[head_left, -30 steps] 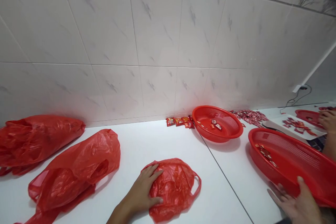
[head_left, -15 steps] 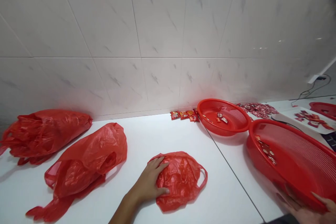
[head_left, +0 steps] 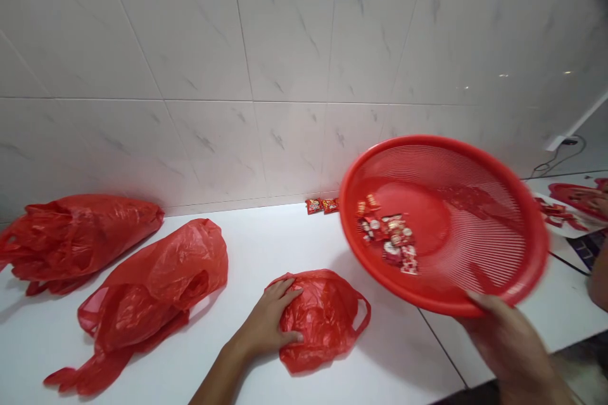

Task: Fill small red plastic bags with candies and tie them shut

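Note:
My left hand (head_left: pixel 272 321) lies on the left side of a crumpled red plastic bag (head_left: pixel 320 319), fingers spread and thumb apart. The bag rests on the white table with a handle loop out to its right. At the right, my right hand (head_left: pixel 510 342) grips the near rim of a large red plastic basket (head_left: pixel 422 212), thumb over the rim and the other fingers hidden below. Held above the table, the basket tips toward me and left. Several small red-wrapped packets (head_left: pixel 392 237) lie in its left side.
Two filled red plastic bags (head_left: pixel 90 234) (head_left: pixel 161 285) lie at the left. Small red packets (head_left: pixel 314 205) sit by the tiled wall, partly behind the basket. Another person's arm (head_left: pixel 599 278) shows at the right edge, near a white tray of packets (head_left: pixel 560 212).
My right hand has raised the large basket off the table and brought it left and up, tilting it. Packets inside are now bunched at its left. My left hand stays on the bag.

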### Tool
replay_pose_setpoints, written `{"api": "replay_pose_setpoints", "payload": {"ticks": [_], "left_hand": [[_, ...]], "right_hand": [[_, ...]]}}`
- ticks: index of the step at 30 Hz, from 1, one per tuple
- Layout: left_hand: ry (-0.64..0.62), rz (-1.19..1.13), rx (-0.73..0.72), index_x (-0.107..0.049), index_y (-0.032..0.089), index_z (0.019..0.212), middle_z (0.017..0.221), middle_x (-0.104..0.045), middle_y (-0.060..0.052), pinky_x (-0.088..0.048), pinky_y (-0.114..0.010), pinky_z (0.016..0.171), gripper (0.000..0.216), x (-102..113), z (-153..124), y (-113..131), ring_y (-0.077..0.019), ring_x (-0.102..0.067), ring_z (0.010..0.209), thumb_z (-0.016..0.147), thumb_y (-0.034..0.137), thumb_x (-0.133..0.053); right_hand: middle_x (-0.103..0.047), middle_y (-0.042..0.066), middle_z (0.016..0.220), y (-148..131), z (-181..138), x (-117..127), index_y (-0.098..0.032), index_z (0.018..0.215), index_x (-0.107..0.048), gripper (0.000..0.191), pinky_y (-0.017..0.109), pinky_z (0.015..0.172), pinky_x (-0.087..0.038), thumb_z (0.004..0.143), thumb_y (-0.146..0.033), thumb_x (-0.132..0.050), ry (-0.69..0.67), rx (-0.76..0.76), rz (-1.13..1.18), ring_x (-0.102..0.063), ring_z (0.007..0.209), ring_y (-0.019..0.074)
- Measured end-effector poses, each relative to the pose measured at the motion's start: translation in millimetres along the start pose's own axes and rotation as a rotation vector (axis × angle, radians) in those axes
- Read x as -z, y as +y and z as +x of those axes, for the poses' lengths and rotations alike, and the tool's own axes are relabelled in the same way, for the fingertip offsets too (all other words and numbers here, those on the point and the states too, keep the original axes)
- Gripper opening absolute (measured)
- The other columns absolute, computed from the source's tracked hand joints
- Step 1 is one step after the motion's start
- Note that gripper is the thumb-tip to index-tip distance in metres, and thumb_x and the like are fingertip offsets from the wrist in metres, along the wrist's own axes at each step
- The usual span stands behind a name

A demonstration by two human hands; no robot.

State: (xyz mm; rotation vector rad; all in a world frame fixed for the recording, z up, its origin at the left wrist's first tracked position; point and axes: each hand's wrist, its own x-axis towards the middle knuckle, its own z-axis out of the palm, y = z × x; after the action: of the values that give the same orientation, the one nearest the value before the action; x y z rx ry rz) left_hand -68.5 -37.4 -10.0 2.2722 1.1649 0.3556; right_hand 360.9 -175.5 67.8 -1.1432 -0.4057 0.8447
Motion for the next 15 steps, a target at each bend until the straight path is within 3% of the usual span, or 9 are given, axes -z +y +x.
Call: {"api": "replay_pose_setpoints", "payload": {"ticks": [3, 6, 10, 15], "left_hand": [[0.001, -0.004, -0.006, -0.054, 0.035, 0.156, 0.172, -0.035, -0.01, -0.03, -0.062, 0.128, 0.097, 1, 0, 0, -0.0434, -0.029, 0.159, 0.069, 0.057, -0.09], [0.028, -0.029, -0.048, -0.054, 0.035, 0.156, 0.171, -0.038, -0.01, -0.031, -0.059, 0.129, 0.097, 2, -1, 2, -0.0409, -0.033, 0.157, 0.069, 0.058, -0.09], [0.116, -0.094, -0.019, -0.061, 0.034, 0.15, 0.167, -0.045, -0.009, -0.035, -0.056, 0.128, 0.083, -2, 0, 0, -0.0385, -0.041, 0.153, 0.072, 0.043, -0.09], [0.248, -0.163, 0.094, -0.062, 0.027, 0.146, 0.165, -0.045, -0.011, -0.038, -0.054, 0.127, 0.071, -4, 2, -10, -0.0358, -0.048, 0.149, 0.078, 0.033, -0.083]], "right_hand": [[-0.081, 0.012, 0.098, 38, -3, -56, -0.018, 0.094, -0.08, 0.035, 0.044, 0.078, -0.066, 0.064, -0.034, -0.088, -0.177, -0.135, 0.019, -0.077, 0.091, 0.0329], [-0.081, 0.01, 0.096, 83, -1, -92, -0.017, 0.093, -0.078, 0.034, 0.039, 0.074, -0.063, 0.065, -0.035, -0.084, -0.233, -0.152, -0.026, -0.075, 0.085, 0.0295], [-0.08, 0.011, 0.095, 125, 8, -109, -0.016, 0.093, -0.076, 0.034, 0.038, 0.077, -0.061, 0.068, -0.039, -0.078, -0.278, -0.027, -0.178, -0.074, 0.089, 0.031], [-0.08, 0.009, 0.094, 137, 32, -117, -0.017, 0.092, -0.075, 0.032, 0.039, 0.081, -0.059, 0.069, -0.039, -0.076, -0.264, 0.162, -0.309, -0.072, 0.09, 0.0307]]}}
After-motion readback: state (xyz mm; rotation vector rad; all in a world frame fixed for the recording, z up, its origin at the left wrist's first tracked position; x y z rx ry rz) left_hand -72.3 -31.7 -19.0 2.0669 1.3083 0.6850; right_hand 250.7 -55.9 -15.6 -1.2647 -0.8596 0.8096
